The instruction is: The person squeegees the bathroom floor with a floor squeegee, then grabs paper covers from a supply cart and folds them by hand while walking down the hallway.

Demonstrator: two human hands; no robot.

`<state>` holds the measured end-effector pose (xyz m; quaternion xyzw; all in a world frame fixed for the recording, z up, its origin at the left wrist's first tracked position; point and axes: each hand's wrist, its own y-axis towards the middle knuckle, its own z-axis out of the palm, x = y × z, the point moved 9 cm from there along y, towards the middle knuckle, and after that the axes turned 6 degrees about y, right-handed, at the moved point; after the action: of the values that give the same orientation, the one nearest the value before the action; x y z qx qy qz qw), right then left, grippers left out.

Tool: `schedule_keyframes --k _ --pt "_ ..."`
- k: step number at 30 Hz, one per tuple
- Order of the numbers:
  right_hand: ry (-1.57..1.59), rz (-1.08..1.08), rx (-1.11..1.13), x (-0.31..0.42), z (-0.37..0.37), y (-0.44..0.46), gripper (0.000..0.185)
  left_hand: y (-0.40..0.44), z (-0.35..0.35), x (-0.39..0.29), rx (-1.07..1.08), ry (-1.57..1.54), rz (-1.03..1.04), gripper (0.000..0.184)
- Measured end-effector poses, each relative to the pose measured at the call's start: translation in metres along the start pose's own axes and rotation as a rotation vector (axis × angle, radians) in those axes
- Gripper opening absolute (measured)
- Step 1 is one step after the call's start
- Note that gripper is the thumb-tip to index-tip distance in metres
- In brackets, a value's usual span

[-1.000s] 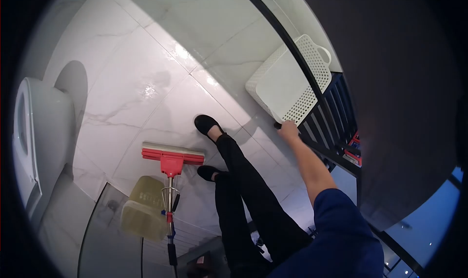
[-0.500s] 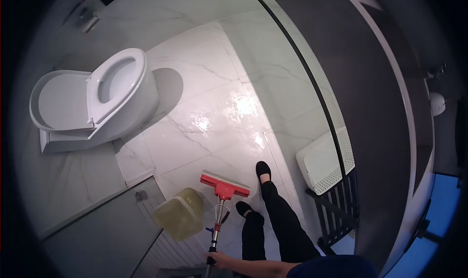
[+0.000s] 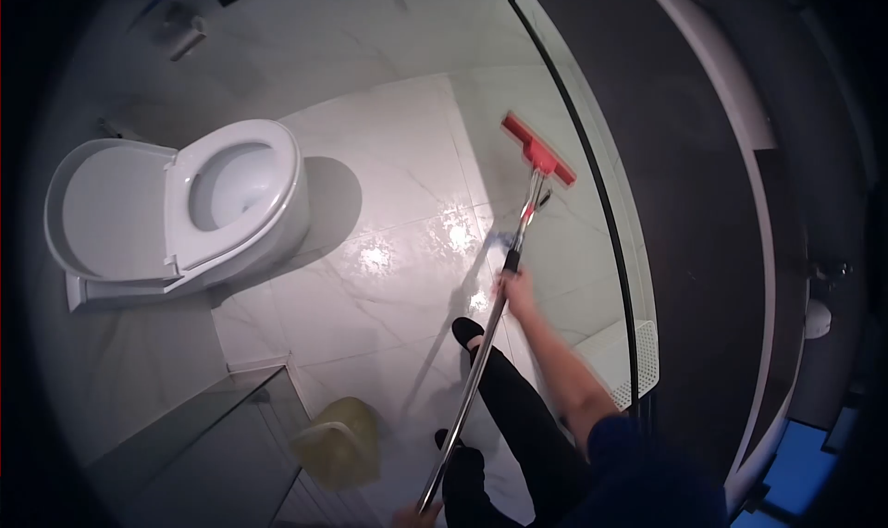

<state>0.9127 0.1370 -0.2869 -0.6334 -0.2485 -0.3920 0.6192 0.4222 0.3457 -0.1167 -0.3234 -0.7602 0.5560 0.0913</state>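
My right hand (image 3: 518, 293) is closed around the pole of a mop (image 3: 474, 380), just below its black grip. At the bottom edge, my left hand (image 3: 416, 517) is partly in view, closed on the lower part of the pole. The mop's red head (image 3: 539, 150) is at the far end, over the shaded pale strip beside a black-edged panel. It looks slightly blurred. My black shoes stand on the tiles near the pole.
A white toilet (image 3: 236, 190) with its lid raised stands at left. A yellowish bucket (image 3: 344, 447) sits at lower left beside a glass panel (image 3: 208, 454). A white perforated basket (image 3: 638, 361) is at right, near a dark cabinet front (image 3: 689, 213).
The mop has swung from beside the bucket up and right to the shaded strip. My right hand has moved up with it, and my left hand has come into view on the pole.
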Motion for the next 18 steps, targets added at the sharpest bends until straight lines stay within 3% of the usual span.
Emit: schedule_keyframes --k 2,3,4,5,7,11,16,18 --pt "-0.011 -0.022 -0.036 0.051 -0.005 0.069 0.031 0.062 -0.058 -0.138 -0.067 -0.026 0.049 0.048" --pt "-0.095 -0.029 0.003 0.070 -0.004 0.097 0.029 0.091 -0.072 -0.192 -0.251 -0.192 0.286 0.037" --pt "-0.174 -0.030 0.047 0.083 -0.003 0.120 0.027 0.104 -0.102 -0.253 -0.143 -0.449 0.335 0.038" --pt "-0.154 -0.022 0.057 0.092 -0.008 0.143 0.026 0.125 -0.113 -0.298 -0.074 -0.401 0.243 0.038" --pt "-0.193 -0.029 0.016 0.112 -0.014 0.182 0.024 0.149 -0.113 -0.355 -0.191 -0.350 0.346 0.039" --pt "-0.404 0.010 -0.030 0.109 -0.008 0.168 0.023 0.138 -0.109 -0.347 -0.152 -0.372 0.288 0.039" --pt "-0.454 -0.068 0.034 0.031 0.000 0.083 0.031 0.077 -0.082 -0.241 -0.010 -0.340 0.105 0.040" --pt "-0.616 -0.196 0.078 -0.028 -0.008 0.037 0.037 0.037 -0.063 -0.189 -0.013 -0.303 0.054 0.042"
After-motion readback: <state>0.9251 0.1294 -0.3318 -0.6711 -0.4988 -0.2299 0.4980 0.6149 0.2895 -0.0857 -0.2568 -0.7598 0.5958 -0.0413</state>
